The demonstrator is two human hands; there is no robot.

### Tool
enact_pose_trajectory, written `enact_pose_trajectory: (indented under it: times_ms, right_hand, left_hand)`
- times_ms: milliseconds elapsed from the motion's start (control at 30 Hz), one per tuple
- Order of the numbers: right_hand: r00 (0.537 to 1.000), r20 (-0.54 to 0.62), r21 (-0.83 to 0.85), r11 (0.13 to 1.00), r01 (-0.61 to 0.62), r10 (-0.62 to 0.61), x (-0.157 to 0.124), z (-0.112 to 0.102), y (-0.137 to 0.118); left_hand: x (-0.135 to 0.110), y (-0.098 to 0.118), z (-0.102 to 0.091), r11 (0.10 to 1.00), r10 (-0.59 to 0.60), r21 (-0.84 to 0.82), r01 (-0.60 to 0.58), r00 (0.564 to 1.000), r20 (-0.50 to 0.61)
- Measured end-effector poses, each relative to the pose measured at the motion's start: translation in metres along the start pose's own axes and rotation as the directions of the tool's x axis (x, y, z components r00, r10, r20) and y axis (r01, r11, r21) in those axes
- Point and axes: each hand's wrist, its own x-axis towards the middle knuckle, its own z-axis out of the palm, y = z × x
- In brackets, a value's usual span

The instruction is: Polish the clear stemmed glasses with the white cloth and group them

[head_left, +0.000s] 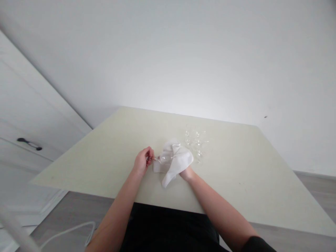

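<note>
My left hand (144, 159) is closed around the foot end of a clear stemmed glass (165, 159), which lies sideways above the table. The glass's stem points left and its bowl points right, into a white cloth (181, 157). Draped over my right hand (187, 173), the cloth hides the fingers and wraps part of the bowl. Only the back of that hand and the wrist show below the folds. Just behind the cloth, to the right, several clear glass pieces (195, 141) stand or lie close together; their exact shapes are hard to make out.
The pale table (236, 168) reaches back to a white wall (183, 52). On the left is a white cabinet (31, 105) with a dark handle (29, 144). A white cable (68, 231) hangs at the lower left, above a grey floor (86, 206).
</note>
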Motion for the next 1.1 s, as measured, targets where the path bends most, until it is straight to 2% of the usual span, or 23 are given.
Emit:
enact_pose_trajectory:
  times_ms: [100,200,367,467,567,667,900,1100]
  right_hand:
    - [0.987,0.162,0.105,0.994,0.003,-0.02,0.004,-0.002,-0.011]
    - [0.956,0.292,-0.014,1.0,0.011,-0.007,0.004,-0.004,-0.016]
    - [0.968,0.249,-0.203,0.975,0.092,-0.04,0.003,-0.007,-0.012]
    - [0.959,0.281,-0.257,0.96,0.11,-0.035,0.003,-0.006,-0.012]
    - [0.965,0.261,-0.312,0.944,0.111,-0.028,0.003,-0.006,-0.012]
    - [0.965,0.262,-0.312,0.945,0.093,-0.009,0.004,-0.005,-0.012]
    - [0.935,0.351,-0.278,0.959,0.055,0.048,0.003,-0.001,-0.022]
    - [0.93,0.366,-0.29,0.949,0.126,-0.011,0.004,-0.004,-0.018]
  left_hand:
    - [-0.003,0.0,0.001,0.995,0.057,0.078,-0.059,0.998,0.023]
    - [-0.005,0.0,0.001,0.968,0.128,0.21,-0.139,0.989,0.067]
    - [-0.008,0.002,-0.002,0.92,0.232,0.291,-0.261,0.964,0.13]
    - [-0.009,0.003,-0.003,0.91,0.253,0.304,-0.282,0.959,0.131]
    - [-0.01,0.003,-0.003,0.904,0.252,0.324,-0.279,0.96,0.125]
    - [-0.011,0.004,-0.002,0.911,0.239,0.316,-0.267,0.963,0.124]
    - [-0.009,0.003,-0.003,0.938,0.229,0.252,-0.239,0.971,0.068]
    - [-0.01,0.003,-0.002,0.933,0.24,0.265,-0.244,0.97,0.049]
